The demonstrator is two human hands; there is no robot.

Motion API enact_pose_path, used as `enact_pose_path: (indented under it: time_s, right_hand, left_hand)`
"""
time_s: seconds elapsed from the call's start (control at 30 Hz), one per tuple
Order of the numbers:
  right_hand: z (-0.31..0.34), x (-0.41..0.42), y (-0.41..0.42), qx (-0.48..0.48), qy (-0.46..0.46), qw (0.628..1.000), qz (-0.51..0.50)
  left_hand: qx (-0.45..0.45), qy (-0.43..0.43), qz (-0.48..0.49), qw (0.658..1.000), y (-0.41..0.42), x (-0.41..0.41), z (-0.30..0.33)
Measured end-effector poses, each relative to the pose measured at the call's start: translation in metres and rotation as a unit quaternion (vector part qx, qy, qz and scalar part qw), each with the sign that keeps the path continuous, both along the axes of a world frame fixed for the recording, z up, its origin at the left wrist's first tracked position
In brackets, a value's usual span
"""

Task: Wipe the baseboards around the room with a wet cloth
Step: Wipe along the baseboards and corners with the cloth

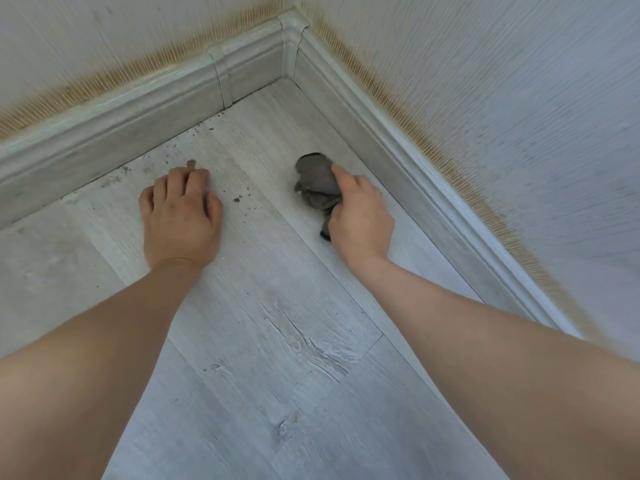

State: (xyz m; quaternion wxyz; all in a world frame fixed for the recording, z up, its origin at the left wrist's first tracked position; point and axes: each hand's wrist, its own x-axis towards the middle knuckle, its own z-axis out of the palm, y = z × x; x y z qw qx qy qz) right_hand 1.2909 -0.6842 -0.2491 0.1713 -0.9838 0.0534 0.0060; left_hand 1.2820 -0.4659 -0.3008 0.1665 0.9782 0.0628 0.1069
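Far left: pale grey baseboard (pixel 104 133) running along the wall, with dark crumbs of dirt (pixel 114 180) strewn at its foot, just beyond the fingertips. Left hand (pixel 180 216) palm down on the light wood-look laminate floor (pixel 277 341), fingers curled and pinching a small grey bit of debris (pixel 190 164) that pokes out past the fingertips. A few more specks (pixel 238 199) just to the right of the thumb. Further right, right hand (pixel 360 216) clenched round a crumpled dark grey cloth (pixel 317 181), the wad bulging forward and left of the knuckles, low over the floor; contact with the boards hard to tell. Beyond those fingers, the right baseboard (pixel 398 161) near but apart from the cloth, meeting the left run at the corner piece (pixel 291 39). Striped wallpaper (pixel 485 98) above, browned along its lower edge.
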Motion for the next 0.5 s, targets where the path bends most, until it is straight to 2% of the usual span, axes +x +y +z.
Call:
enact_pose_path:
  time_s: [0.1, 0.23, 0.5]
  right_hand:
    - [-0.002, 0.007, -0.027, -0.011, 0.001, 0.994, -0.106]
    - [-0.012, 0.009, -0.017, 0.015, 0.032, 0.991, -0.128]
    - [-0.007, 0.002, 0.089, 0.107, 0.046, 0.991, 0.058]
  left_hand:
    - [0.003, 0.001, -0.002, 1.0, -0.001, 0.0, 0.0]
    - [0.009, -0.005, 0.0, 1.0, 0.0, 0.0, 0.0]
    - [0.017, -0.022, -0.006, 1.0, 0.001, 0.0, -0.002]
